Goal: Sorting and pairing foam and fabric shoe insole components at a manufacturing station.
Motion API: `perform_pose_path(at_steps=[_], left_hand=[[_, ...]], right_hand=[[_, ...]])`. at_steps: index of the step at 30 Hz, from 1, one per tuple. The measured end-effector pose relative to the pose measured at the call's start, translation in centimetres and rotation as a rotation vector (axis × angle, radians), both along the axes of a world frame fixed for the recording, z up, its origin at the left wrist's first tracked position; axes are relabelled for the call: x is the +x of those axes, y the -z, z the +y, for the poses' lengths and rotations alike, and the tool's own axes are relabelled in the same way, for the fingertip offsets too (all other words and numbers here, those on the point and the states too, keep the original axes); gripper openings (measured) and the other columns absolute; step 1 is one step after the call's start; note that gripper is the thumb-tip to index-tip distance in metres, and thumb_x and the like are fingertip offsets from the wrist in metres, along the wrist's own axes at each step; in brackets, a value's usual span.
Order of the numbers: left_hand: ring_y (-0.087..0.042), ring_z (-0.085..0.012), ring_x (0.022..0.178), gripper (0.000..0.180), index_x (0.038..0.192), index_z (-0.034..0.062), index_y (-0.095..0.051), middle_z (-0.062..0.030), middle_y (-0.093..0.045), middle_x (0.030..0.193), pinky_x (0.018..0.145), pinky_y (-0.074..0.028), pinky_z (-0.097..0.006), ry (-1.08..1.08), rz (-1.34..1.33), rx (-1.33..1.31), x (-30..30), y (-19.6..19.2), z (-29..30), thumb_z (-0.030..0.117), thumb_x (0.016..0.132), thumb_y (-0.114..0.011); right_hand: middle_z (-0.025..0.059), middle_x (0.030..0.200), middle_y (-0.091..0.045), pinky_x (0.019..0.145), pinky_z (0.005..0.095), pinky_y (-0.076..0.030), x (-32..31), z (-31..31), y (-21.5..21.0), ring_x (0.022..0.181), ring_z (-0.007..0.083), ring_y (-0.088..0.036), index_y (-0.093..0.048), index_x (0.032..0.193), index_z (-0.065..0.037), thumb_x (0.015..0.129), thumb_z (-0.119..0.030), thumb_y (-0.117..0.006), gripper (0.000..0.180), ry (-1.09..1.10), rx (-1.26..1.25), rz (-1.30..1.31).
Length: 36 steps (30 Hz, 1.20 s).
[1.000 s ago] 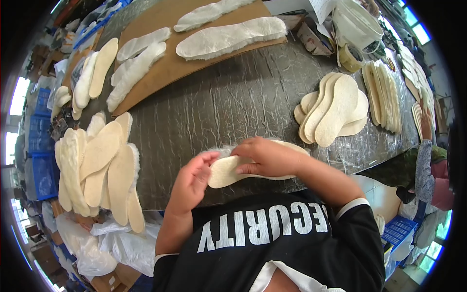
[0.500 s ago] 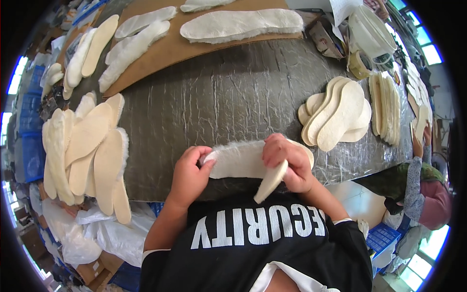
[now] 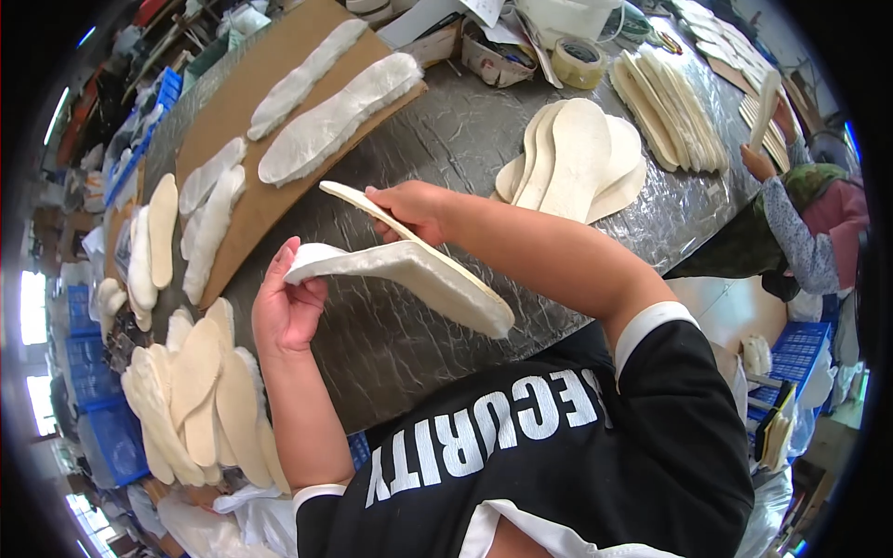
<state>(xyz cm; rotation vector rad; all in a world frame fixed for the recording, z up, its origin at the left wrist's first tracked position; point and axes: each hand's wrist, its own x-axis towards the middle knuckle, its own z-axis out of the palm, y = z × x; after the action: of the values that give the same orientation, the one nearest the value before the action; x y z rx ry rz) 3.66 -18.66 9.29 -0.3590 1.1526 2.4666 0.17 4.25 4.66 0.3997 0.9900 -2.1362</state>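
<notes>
Over the table I hold two insoles that meet at their lower right ends and spread apart toward the left. A white fleecy insole (image 3: 372, 260) is pinched by its tip between the thumb and fingers of my left hand (image 3: 290, 302). Above it, a thin cream insole (image 3: 349, 193) is gripped near its upper end by my right hand (image 3: 414, 209), whose fingers are partly hidden behind it. A fanned stack of cream insoles (image 3: 577, 153) lies beyond my right forearm. To my left sits a loose pile of insoles (image 3: 200, 400), several with fleece edges.
White fleece pieces (image 3: 339, 121) rest on a brown board (image 3: 219, 121) at the far left. A row of upright insoles (image 3: 665, 112), a tape roll (image 3: 579, 60) and a white bucket (image 3: 563, 17) stand at the back right. Another person (image 3: 809, 214) handles an insole at the right.
Both hands have lifted the insoles and moved left. My right hand has shifted across toward the far end of the cream insole, which now lies against the fleecy one. The view has turned.
</notes>
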Motion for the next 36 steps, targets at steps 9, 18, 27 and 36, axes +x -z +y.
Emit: perform_pose_path(at_steps=[9, 18, 27, 36], left_hand=[[-0.057, -0.0161, 0.068, 0.017, 0.102, -0.0007, -0.058, -0.0088, -0.063, 0.085, 0.058, -0.048, -0.027, -0.028, -0.077, 0.081, -1.6, -0.8, 0.6, 0.014, 0.093, -0.059], [-0.057, -0.0176, 0.07, 0.018, 0.104, -0.0009, -0.058, -0.0084, -0.063, 0.087, 0.059, -0.049, -0.028, -0.009, -0.107, 0.126, -2.4, -0.7, 0.4, 0.014, 0.095, -0.054], [-0.058, -0.0174, 0.072, 0.018, 0.104, -0.0012, -0.058, -0.0089, -0.063, 0.088, 0.06, -0.05, -0.028, 0.005, -0.098, 0.123, -1.8, -0.3, -0.1, 0.014, 0.094, -0.056], [-0.064, -0.0179, 0.087, 0.018, 0.103, -0.0024, -0.061, -0.0093, -0.066, 0.097, 0.08, -0.053, -0.031, 0.164, 0.109, -0.407, 5.3, 4.0, -4.0, -0.002, 0.085, -0.061]], right_hand=[[0.0029, 0.065, -0.053, 0.048, 0.0308, -0.042, -0.3, -0.7, -0.5, 0.053, 0.0127, -0.049, -0.056, 0.079, -0.007, 0.098, -0.038, -0.048, 0.037, 0.062, 0.245, 0.106], [0.0104, 0.084, -0.062, 0.061, 0.0413, -0.044, -0.1, -0.5, -1.6, 0.067, 0.0206, -0.057, -0.065, 0.095, -0.001, 0.1, -0.036, -0.045, 0.041, 0.112, 0.304, 0.14], [0.0117, 0.092, -0.064, 0.071, 0.0431, -0.045, 0.9, 0.2, -3.4, 0.082, 0.0223, -0.061, -0.065, 0.102, -0.003, 0.098, -0.041, -0.046, 0.042, 0.085, 0.321, 0.054], [0.0196, 0.091, -0.065, 0.078, 0.0439, -0.047, 7.4, -1.2, -4.6, 0.086, 0.0355, -0.063, -0.062, 0.092, 0.001, 0.093, -0.034, -0.05, 0.038, -0.302, 0.906, 1.07]])
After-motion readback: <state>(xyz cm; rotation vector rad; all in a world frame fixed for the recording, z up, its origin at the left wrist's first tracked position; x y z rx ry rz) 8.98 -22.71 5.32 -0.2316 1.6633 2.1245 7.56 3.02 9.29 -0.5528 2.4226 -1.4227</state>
